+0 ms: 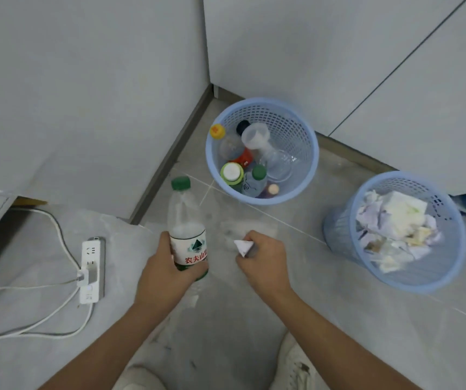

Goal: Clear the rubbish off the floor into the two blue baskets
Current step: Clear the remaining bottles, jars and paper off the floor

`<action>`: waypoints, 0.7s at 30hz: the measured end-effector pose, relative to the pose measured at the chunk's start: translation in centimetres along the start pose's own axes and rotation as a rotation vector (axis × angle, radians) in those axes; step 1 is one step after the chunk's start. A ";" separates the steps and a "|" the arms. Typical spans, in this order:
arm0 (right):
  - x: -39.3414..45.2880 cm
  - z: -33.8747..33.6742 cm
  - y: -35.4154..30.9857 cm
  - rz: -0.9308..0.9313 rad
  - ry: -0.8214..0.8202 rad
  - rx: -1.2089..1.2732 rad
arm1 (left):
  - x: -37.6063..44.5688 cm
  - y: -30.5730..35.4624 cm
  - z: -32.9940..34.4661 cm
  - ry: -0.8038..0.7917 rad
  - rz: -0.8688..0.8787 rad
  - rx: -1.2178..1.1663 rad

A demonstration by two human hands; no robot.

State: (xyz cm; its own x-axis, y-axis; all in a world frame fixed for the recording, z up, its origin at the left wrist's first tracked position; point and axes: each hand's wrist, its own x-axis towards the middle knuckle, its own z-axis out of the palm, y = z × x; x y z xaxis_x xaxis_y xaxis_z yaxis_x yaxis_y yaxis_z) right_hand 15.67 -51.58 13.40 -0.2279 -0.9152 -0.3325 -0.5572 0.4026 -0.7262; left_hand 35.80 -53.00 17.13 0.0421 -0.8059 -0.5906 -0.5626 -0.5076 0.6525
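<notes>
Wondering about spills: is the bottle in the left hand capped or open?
Capped: a green cap sits on the bottle held upright by the left hand.

Both baskets [305, 130] [423, 274] are pale blue with a perforated mesh pattern. The clear bottle [187, 232] at centre has a green cap and a white label with red characters. The paper scrap [243, 247] is white. At lower left, the power strip [92, 270] is white on grey floor tiles [254, 319].

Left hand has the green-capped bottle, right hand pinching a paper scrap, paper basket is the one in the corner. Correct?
Not quite. In the head view the basket in the corner holds bottles; the paper basket stands to its right. Left hand does hold the green-capped bottle, right hand the paper scrap.
</notes>
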 end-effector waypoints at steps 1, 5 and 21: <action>-0.5 -1.6 -0.7 -0.001 0.026 0.027 | -0.5 1.4 -0.4 -0.027 0.020 0.016; -1.1 -8.2 -3.5 0.011 0.129 0.147 | -0.7 8.1 -1.1 -0.085 0.129 0.069; 5.3 -19.9 0.2 0.087 0.334 0.168 | 11.4 23.2 12.2 -0.016 0.183 0.235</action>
State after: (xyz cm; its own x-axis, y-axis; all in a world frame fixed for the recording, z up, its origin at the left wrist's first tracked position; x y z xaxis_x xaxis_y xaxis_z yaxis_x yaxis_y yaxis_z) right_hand -1.56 -56.71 23.44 -0.5315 -0.8224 -0.2026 -0.3919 0.4509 -0.8020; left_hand 13.14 -70.20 19.75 -0.0897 -0.8717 -0.4818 -0.7353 -0.2683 0.6224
